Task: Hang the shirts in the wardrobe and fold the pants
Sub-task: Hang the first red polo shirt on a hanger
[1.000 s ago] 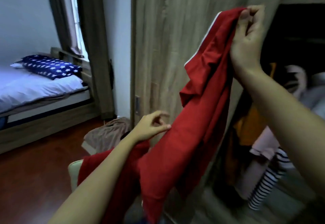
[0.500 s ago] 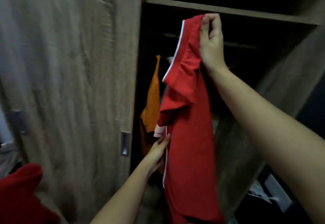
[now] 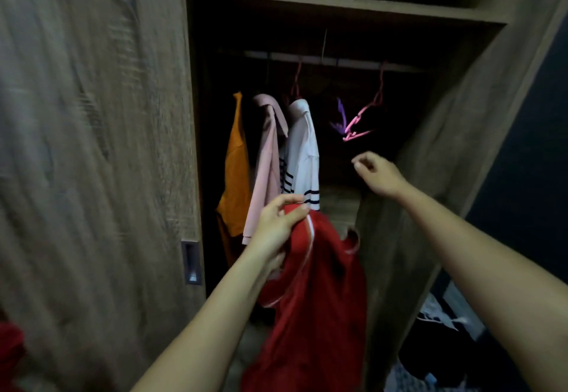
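Red shirt [image 3: 319,299]: task item. It hangs at 6 o'clock of the view, in front of the wardrobe opening and not yet on a hanger. It is gathered at the white-trimmed top edge, so the body drops free.
Left hand [image 3: 278,222]: thumb and fingers pinch the shirt's top edge. It carries the weight alone, which frees the other hand.
Right hand [image 3: 378,173]: fingers loosely curled, holding nothing. It sits at 5 o'clock of the pink hanger [image 3: 359,121], apart from it.
Pink hanger: empty and tilted, hooked on the rail [image 3: 322,59]. A purple hanger [image 3: 339,114] is at its 9 o'clock.
Hung stock: orange shirt [image 3: 236,170], pink shirt [image 3: 267,164], striped white shirt [image 3: 302,151]. All crowd the rail's 9 o'clock end, leaving room on the right.
Next step, judged: fetch the empty hanger.
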{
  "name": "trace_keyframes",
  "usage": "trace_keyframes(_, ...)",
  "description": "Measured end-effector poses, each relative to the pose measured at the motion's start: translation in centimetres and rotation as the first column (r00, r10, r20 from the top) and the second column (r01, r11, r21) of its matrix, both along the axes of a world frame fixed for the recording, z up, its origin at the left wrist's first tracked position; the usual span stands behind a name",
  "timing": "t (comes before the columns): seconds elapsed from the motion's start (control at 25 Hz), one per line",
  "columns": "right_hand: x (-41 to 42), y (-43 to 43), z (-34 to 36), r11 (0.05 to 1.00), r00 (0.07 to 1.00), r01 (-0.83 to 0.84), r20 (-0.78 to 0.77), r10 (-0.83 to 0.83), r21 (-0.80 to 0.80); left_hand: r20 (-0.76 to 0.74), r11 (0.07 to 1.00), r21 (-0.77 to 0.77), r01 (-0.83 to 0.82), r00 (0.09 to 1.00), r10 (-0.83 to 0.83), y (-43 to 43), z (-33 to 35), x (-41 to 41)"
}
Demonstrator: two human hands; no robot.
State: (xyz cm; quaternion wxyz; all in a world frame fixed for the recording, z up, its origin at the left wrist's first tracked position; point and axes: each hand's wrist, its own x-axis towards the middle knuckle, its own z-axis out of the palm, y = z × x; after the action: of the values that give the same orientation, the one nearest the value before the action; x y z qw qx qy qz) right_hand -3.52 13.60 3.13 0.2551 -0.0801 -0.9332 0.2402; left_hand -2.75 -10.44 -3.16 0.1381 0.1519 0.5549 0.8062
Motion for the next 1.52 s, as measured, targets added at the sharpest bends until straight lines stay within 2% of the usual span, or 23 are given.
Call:
trace_keyframes(0.08, 0.8, -1.3, -1.7, 0.998, 0.999, -0.053, 0.0, 0.053, -0.039, 0.032, 0.997, -0.074, -0.009, 0.999, 0.012, 2.5, 0.7, 1.3)
trace_keyframes(0.2, 2.9, -3.0, -4.3, 0.981, 0.997, -0.073, -0.053, 0.064, -0.181, 0.177, 1.0, -0.014, -0.026, 0.984, 0.028, 4.5, 0.9, 1.7)
trace_keyframes(0.24, 3.8, -3.7, -5.3, 0.963, 0.996, -0.08, -0.07, 0.064, -0.256, 0.183, 0.999, -0.027, -0.023, 0.983, 0.028, 4.6, 1.0, 1.6)
trace_keyframes(0.28, 4.6, -4.3, -6.3, 0.935, 0.994, -0.093, -0.092, 0.066, -0.343, 0.124, 0.995, -0.096, -0.025, 0.992, 0.037, 4.6, 1.2, 1.5)
trace_keyframes(0.36, 6.1, -6.3, -8.0, 0.829, 0.983, -0.167, -0.159, 0.096, -0.534, -0.15, 0.934, -0.341, -0.11, 0.987, 0.062, 4.4, 1.6, 1.6)
trace_keyframes(0.4, 6.7, -7.5, -8.7, 0.751, 0.972, -0.22, -0.207, 0.113, -0.623, -0.308, 0.858, -0.461, -0.226, 0.948, 0.084, 4.1, 1.9, 1.8)
trace_keyframes(0.44, 7.0, -8.7, -9.2, 0.684, 0.959, -0.272, -0.25, 0.134, -0.677, -0.449, 0.787, -0.507, -0.35, 0.887, 0.106, 3.8, 2.3, 1.9)
trace_keyframes(0.48, 7.2, -10.0, -9.6, 0.665, 0.951, -0.299, -0.268, 0.153, -0.685, -0.56, 0.74, -0.495, -0.455, 0.819, 0.129, 3.4, 2.9, 2.0)
trace_keyframes(0.52, 7.3, -11.0, -9.8, 0.697, 0.948, -0.311, -0.267, 0.175, -0.646, -0.644, 0.701, -0.47, -0.536, 0.752, 0.142, 3.0, 3.7, 2.0)
trace_keyframes(0.6, 7.3, -12.8, -10.2, 0.839, 0.962, -0.258, -0.212, 0.174, -0.479, -0.741, 0.628, -0.426, -0.651, 0.65, 0.171, 2.2, 5.3, 1.9)
trace_keyframes(0.64, 7.2, -13.6, -10.4, 0.881, 0.97, -0.222, -0.188, 0.156, -0.418, -0.781, 0.588, -0.404, -0.701, 0.599, 0.177, 1.7, 5.9, 1.6)
trace_keyframes(0.76, 7.2, -15.2, -11.2, 0.923, 0.962, -0.203, -0.242, 0.125, -0.328, -0.848, 0.415, -0.412, -0.811, 0.508, 0.15, -0.1, 7.8, 1.9)
trace_keyframes(0.88, 7.6, -14.6, -10.8, 0.981, 0.918, -0.187, -0.364, 0.155, -0.053, -0.876, 0.238, -0.427, -0.873, 0.464, 0.13, -2.4, 9.6, 1.4)
trace_keyframes(1.0, 7.5, -11.6, -6.7, 0.98, 0.953, -0.12, -0.256, 0.159, 0.161, -0.891, 0.14, -0.421, -0.896, 0.437, 0.12, -5.2, 11.1, -0.7)
trace_keyframes(1.08, 6.9, -9.7, -3.4, 0.98, 0.967, -0.071, -0.226, 0.113, 0.187, -0.914, 0.084, -0.392, -0.916, 0.399, 0.078, -6.4, 10.6, -1.8)
trace_keyframes(1.16, 6.4, -8.8, -1.0, 0.981, 0.98, -0.032, -0.185, 0.069, 0.193, -0.917, 0.087, -0.399, -0.913, 0.398, -0.033, -6.6, 8.4, -2.1)
trace_keyframes(1.24, 6.3, -8.3, -0.2, 0.982, 0.996, -0.014, -0.089, 0.031, 0.19, -0.88, 0.1, -0.47, -0.877, 0.458, -0.129, -6.5, 6.0, -2.5)
trace_keyframes(1.32, 6.2, -8.2, -0.2, 0.99, 0.995, 0.007, -0.099, 0.007, 0.144, -0.861, 0.072, -0.505, -0.86, 0.496, -0.112, -6.6, 5.5, -3.3)
trace_keyframes(1.36, 6.3, -8.2, -0.1, 0.994, 0.989, 0.024, -0.15, -0.008, 0.106, -0.872, 0.076, -0.489, -0.869, 0.486, -0.06, -6.7, 5.7, -3.6)
trace_keyframes(1.44, 6.3, -8.1, 0.6, 0.996, 0.961, 0.07, -0.272, -0.054, 0.052, -0.875, 0.146, -0.473, -0.869, 0.483, 0.033, -6.6, 5.6, -4.3)
trace_keyframes(1.52, 6.5, -7.3, 1.2, 0.991, 0.968, 0.106, -0.238, -0.084, 0.08, -0.81, 0.256, -0.554, -0.793, 0.583, 0.053, -6.3, 4.5, -4.5)
